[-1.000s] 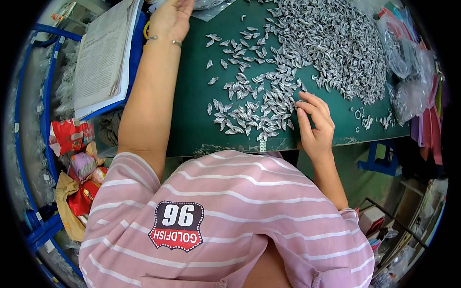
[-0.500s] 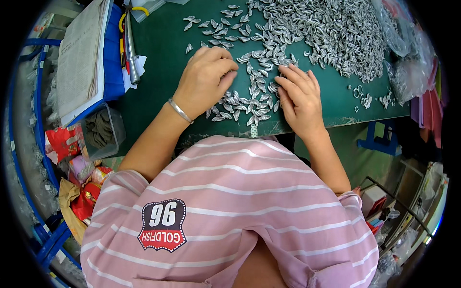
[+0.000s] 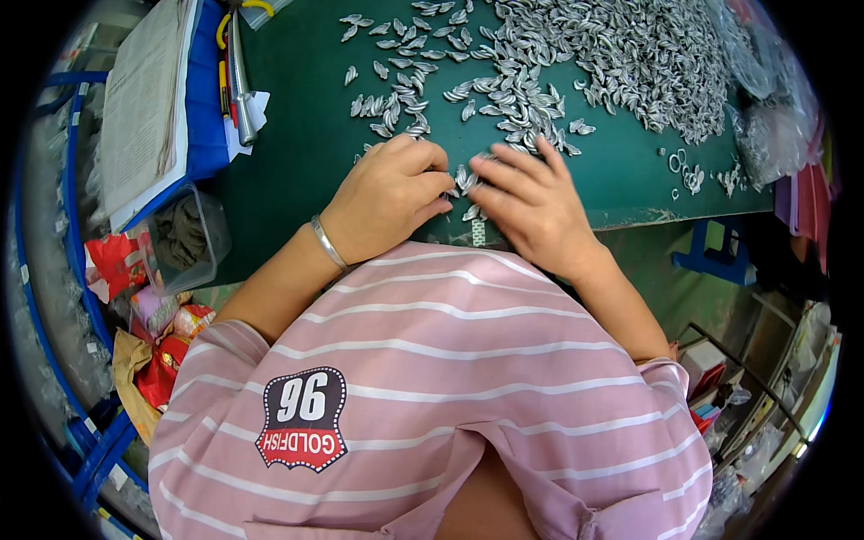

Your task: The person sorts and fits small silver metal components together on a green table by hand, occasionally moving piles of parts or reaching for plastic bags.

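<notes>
Fingers (image 3: 425,158) of two hands around silver leaf-shaped pieces (image 3: 463,176)

Well left of the fingers, printed sheets (image 3: 139,108) lie on a blue holder (image 3: 207,117); nearer them is a tapered metal rod (image 3: 238,81). Next comes the left hand (image 3: 380,191), its fingers curled close together; whether they pinch a piece I cannot tell. A few silver leaf-shaped pieces lie in the gap between the two hands on the green tabletop (image 3: 292,175), and loose clusters spread beyond both sets of fingertips. The right hand (image 3: 544,211) has its fingers spread apart, slightly blurred, just beside that gap. A dense heap (image 3: 648,67) of pieces sits beyond and right of the right fingers. Farther right are small rings (image 3: 677,164), then clear plastic bags (image 3: 774,139).
</notes>
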{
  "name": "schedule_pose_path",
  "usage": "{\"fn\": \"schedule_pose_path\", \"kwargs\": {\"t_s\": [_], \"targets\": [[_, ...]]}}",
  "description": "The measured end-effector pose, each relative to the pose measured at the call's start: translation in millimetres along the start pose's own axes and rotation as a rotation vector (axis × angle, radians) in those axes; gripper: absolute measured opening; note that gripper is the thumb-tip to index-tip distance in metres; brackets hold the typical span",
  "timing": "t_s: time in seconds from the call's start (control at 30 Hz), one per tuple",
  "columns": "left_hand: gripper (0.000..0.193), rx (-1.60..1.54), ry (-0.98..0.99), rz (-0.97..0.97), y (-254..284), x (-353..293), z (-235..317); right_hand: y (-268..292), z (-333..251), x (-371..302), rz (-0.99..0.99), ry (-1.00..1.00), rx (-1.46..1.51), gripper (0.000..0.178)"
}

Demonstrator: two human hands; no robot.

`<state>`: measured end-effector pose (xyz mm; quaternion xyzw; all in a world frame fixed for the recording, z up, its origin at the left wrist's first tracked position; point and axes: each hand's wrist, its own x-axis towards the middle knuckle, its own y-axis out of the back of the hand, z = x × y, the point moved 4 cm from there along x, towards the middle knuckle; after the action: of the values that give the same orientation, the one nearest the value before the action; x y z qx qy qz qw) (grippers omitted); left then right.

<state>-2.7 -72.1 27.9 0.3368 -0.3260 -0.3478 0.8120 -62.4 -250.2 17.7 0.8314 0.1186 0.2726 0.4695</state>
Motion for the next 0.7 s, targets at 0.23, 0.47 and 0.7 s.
{"fn": "schedule_pose_path", "kwargs": {"t_s": [0.23, 0.47, 0.7], "targets": [[0.021, -0.021, 0.059, 0.209, 15.7, -27.2, 6.3, 2.7, -11.6, -5.2, 0.102, 0.016, 0.044, 0.023], [0.019, 0.000, 0.124, 0.262, 8.7, -53.1, 19.7, -3.3, -17.8, -13.7, 0.225, -0.025, 0.028, 0.026], [0.015, 0.044, 0.164, 0.310, -13.5, -60.5, 23.0, -28.4, -27.3, -10.6, 0.220, 0.041, 0.230, 0.029]]}}
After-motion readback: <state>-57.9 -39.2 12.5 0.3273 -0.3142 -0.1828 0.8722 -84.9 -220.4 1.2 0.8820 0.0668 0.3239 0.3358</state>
